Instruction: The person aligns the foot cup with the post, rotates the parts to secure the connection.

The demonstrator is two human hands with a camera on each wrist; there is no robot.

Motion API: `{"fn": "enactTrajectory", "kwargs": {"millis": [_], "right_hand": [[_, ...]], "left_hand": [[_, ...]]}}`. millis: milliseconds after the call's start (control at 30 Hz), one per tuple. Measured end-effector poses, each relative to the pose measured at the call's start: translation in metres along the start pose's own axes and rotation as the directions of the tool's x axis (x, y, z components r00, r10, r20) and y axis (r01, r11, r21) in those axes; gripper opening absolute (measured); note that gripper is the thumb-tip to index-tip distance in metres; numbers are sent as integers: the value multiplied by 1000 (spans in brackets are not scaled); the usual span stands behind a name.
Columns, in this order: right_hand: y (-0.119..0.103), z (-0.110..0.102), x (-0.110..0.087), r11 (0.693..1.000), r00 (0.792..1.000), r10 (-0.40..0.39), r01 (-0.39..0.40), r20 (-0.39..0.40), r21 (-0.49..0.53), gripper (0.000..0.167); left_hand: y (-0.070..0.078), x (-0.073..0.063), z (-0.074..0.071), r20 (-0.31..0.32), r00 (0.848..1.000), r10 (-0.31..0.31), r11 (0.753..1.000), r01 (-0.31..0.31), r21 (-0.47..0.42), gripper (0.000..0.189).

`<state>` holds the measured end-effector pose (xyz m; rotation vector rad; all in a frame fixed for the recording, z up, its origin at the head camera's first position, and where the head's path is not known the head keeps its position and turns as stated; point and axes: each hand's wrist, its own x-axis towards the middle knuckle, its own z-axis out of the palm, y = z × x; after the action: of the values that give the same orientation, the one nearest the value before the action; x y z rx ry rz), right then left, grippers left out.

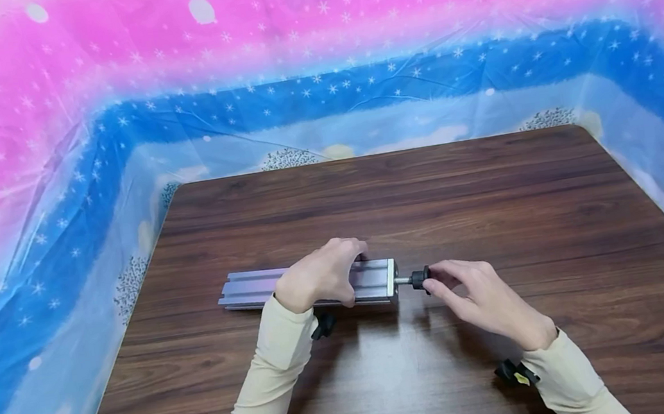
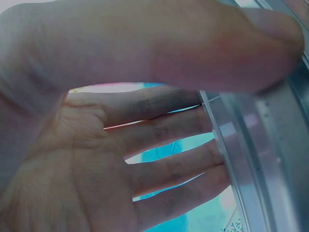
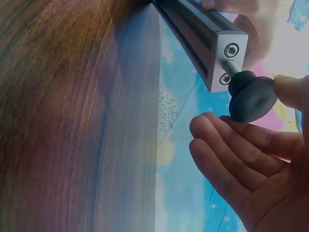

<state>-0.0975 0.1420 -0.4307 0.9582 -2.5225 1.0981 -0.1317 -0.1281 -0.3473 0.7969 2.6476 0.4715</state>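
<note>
Observed aluminium profile (image 1: 373,278) over counter (image 1: 307,210), perhaps just clear of it, long axis left to right, gripped across by left hand (image 1: 321,276), with black foot (image 1: 419,279) in line off its right end, pinched by nearer right hand (image 1: 482,295).

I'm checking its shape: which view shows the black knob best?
The right wrist view: the black knob appears large there, its round shape and threaded stem visible. The head view shows it small, side-on, pinched by the right hand; the left wrist view doesn't show it.
</note>
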Motion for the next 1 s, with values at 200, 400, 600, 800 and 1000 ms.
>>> {"fn": "enactTrajectory", "kwargs": {"millis": [200,400,600,800,1000], "right_hand": [[-2,-1,-1,998,998,57,-57,21,-32,23],[-3,-3,-1,997,996,-78,77,-42,-26,61],[-2,-3,1,990,988,-143,141,-62,-30,53],[0,0,1,992,990,-123,121,-63,-38,40],[-1,1,2,1000,1000,4,-4,-19,-28,19]], "left_hand": [[1,-1,0,10,1000,-7,1000,7,-3,65],[1,0,-1,7,1000,-6,1000,6,2,64],[1,0,0,12,1000,-10,1000,10,-6,61],[1,-1,0,7,1000,-10,1000,10,-4,61],[0,-1,1,8,1000,-4,1000,4,-4,63]]}}
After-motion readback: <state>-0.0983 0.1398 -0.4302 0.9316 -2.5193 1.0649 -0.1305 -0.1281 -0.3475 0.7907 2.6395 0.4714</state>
